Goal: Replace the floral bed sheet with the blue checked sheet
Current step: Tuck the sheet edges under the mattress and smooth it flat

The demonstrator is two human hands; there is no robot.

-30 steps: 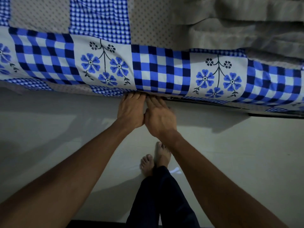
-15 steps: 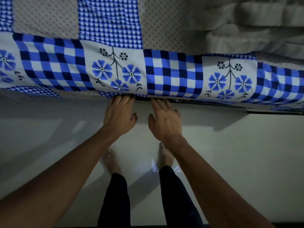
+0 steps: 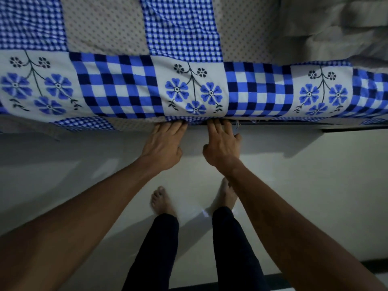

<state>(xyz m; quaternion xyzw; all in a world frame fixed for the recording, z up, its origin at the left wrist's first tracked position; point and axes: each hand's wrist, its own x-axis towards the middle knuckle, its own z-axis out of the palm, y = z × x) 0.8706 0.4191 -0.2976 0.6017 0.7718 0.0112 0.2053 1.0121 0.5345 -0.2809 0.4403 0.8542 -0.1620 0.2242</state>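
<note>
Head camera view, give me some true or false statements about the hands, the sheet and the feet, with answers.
1. The left hand and right hand both reach the lower edge of the blue checked sheet. True.
2. The two hands touch each other. False: a gap separates them.
3. The person wears shoes. False: both feet are bare on the floor.
4. The sheet's side shows flower panels between large checks. True.
</note>
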